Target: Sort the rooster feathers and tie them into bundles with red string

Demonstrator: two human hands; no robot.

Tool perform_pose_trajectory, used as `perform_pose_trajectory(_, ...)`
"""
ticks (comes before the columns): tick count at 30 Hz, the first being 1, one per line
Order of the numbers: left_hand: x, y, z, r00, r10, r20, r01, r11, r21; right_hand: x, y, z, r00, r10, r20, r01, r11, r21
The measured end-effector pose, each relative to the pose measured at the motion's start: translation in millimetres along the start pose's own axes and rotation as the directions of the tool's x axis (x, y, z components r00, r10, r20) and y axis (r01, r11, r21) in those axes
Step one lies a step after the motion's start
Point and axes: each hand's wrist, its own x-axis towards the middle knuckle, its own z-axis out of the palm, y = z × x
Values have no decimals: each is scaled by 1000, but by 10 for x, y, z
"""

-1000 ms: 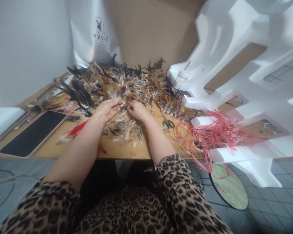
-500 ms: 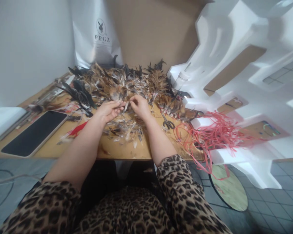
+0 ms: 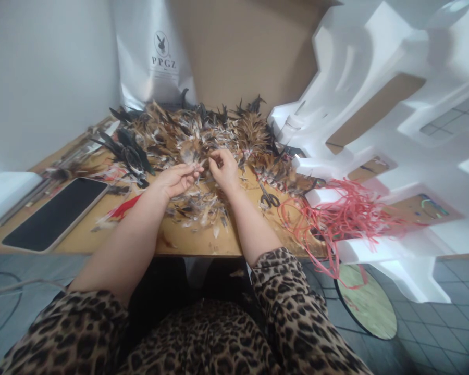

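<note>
My left hand (image 3: 179,179) is closed, thumb and fingertips pinching a small feather (image 3: 203,163) above the table. Just to its right, my right hand (image 3: 224,169) is closed too, thumb and forefinger pressed together at the feather's other side. The fine detail between the fingertips is blurred. Behind both hands spreads a pile of brown and black feathers (image 3: 168,130). Loose pale and grey feathers (image 3: 199,208) lie on the wood below them.
Scissors (image 3: 269,198) lie right of my right hand, near tangled red strips (image 3: 347,213) on white foam (image 3: 359,250). A phone (image 3: 58,213) rests at left, by dark feathers (image 3: 127,151) and a red piece (image 3: 125,207). A silver bag (image 3: 152,78) stands behind.
The pale feather that hung down between my fingertips no longer shows there in the same way. My right hand has shifted slightly up; my left hand stays nearly in place.
</note>
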Motion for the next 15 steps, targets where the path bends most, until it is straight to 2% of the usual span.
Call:
perform_pose_trajectory(3, 17, -12, 4, 992, 129, -10, -128, 991, 32, -1, -16, 39, 992, 104, -72, -93, 986, 137)
perform_pose_trajectory(5, 24, -23, 8, 981, 194, -17, -193, 979, 71, -1, -28, 84, 980, 197, -7, -187, 943, 277)
perform_pose_trajectory(7, 25, -36, 17, 972, 235, -20, -232, 966, 114, -4, -44, 139, 951, 280, 128, -308, 847, 433)
perform_pose_trajectory(10, 15, -52, 34, 968, 249, -25, -242, 955, 169, -10, -73, 207, 880, 375, 291, -473, 637, 608)
perform_pose_trajectory(13, 6, -57, 40, 975, 222, -19, -214, 957, 197, -8, -81, 225, 832, 426, 356, -540, 473, 696)
perform_pose_trajectory(15, 7, -55, 34, 980, 198, 3, -195, 963, 187, -2, -73, 212, 825, 435, 360, -543, 432, 720)
